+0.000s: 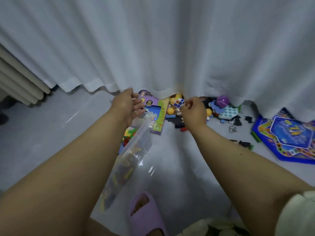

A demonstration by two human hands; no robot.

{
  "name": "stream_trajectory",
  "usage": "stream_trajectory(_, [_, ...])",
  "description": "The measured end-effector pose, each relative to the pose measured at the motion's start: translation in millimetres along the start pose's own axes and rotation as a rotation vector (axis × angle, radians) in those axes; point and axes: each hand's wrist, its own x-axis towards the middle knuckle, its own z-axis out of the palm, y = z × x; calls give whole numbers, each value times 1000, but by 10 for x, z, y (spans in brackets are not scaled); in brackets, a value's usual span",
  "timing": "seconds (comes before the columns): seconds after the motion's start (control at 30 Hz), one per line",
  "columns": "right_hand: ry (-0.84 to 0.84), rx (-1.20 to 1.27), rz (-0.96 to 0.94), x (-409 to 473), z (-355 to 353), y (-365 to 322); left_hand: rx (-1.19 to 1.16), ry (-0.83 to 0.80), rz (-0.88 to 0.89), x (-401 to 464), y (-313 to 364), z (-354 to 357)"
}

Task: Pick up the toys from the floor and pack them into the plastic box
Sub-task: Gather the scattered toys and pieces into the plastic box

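Head view: the right hand (193,110) has its fingers curled, fingertips pinching at a glossy, hard-edged cube (178,102) just beyond it, at the curtain (153,48) hem; whether it has a firm hold I cannot tell. The left hand (127,106) hangs with fingers loosely spread over a clear, crinkly bag (134,147) whose long axis slants toward the person. Other toys (223,106) lie scattered on the smooth floor (51,125) to the right. No plastic box shows.
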Motion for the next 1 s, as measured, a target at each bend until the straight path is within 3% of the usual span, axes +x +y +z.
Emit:
stream_trajectory(0.2, [124,-89,447,25,-676,1168,183,-229,-150,11,-526,783])
stream_trajectory(0.4, [254,-163,820,43,-1147,1854,57,-303,-410,148,-1061,1292])
stream_trajectory(0.5, [210,-188,930,84,-1249,2028,33,-336,-495,241,-1304,1432])
stream_trajectory(0.6, [61,-268,904,168,-1193,2126,43,-322,-566,326,-1519,1482])
stream_trajectory(0.83, [-276,-639,477,404,-706,2099,116,-224,-678,482,-1875,1452])
stream_trajectory(1.0, [-470,-681,313,526,-475,2130,191,-192,-687,595,-1978,1425])
